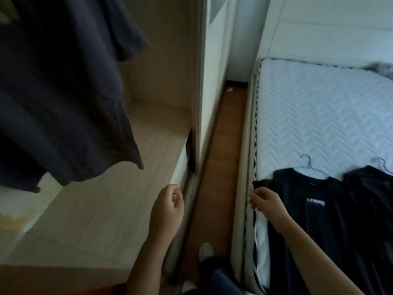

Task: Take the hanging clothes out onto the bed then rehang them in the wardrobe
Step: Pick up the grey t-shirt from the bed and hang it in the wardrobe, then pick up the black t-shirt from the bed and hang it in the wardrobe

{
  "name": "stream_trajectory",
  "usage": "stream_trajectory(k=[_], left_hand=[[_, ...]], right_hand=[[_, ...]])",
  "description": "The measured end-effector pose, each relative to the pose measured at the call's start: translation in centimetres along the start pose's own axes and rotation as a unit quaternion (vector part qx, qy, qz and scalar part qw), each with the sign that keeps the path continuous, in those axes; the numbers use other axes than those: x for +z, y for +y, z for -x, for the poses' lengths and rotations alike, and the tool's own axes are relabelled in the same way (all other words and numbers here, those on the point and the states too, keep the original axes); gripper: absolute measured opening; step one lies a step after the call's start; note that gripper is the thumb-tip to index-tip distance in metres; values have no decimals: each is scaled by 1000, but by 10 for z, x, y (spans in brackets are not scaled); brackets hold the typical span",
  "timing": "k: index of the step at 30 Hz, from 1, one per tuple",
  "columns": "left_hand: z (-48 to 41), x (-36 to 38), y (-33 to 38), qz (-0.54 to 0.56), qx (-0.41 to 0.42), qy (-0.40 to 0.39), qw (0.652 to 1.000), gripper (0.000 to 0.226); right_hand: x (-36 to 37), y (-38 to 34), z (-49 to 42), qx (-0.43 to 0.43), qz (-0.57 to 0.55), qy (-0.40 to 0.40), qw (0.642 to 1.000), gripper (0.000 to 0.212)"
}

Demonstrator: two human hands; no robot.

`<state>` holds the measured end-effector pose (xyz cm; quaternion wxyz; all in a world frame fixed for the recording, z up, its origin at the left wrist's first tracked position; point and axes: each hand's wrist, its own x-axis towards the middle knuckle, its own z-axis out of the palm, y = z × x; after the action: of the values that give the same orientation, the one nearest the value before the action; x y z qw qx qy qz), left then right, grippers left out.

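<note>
— What is each grip doing?

— The left grip (168,206) is slack: fingers loosely curled, nothing in them. It hangs over the front edge of the wardrobe's pale wooden shelf (102,201). The right grip (264,202) is curled at the edge of the bed (319,116), right at the sleeve of a dark T-shirt (314,220). It is blurred, so I cannot tell whether it pinches the cloth or only touches it.

— Where are the clothes?

— Two are on the bed. The T-shirt lies flat near the mattress edge, white lettering on its chest, with a thin wire hanger (311,168) poking out of its neck. Just beside it, on the right, lies a second dark garment (370,201), also on a hanger (382,166). One dark shirt (63,92) hangs inside the wardrobe (163,60), its hem well above the shelf.

— And around them?

— A strip of brown wooden floor (225,141) runs between wardrobe and bed. The wardrobe's pale sliding door (212,67) stands along that strip. A grey crumpled cloth (380,69) sits at the far end of the mattress, and a light-coloured foot (206,251) shows on the floor below the arms.
</note>
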<state>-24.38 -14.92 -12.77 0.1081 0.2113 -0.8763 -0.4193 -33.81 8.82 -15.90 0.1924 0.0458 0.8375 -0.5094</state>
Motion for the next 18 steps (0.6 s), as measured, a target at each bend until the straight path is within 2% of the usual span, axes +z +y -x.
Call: stream_trajectory(k=[4, 9, 13, 15, 18], left_hand=[[27, 27, -26, -23, -27, -73, 997, 22], [63, 49, -43, -56, -47, -141, 987, 22], [95, 58, -45, -80, -28, -188, 979, 24], [115, 62, -45, -99, -14, -208, 973, 24], [153, 72, -35, -126, 5, -233, 964, 25]], right_hand=[[-27, 90, 50, 141, -6, 60, 988, 15], [-51, 158, 111, 238, -24, 127, 963, 12], [-55, 198, 151, 321, -119, 161, 926, 10], [-55, 215, 173, 344, -164, 168, 909, 9], [-63, 239, 213, 326, -151, 152, 921, 9]])
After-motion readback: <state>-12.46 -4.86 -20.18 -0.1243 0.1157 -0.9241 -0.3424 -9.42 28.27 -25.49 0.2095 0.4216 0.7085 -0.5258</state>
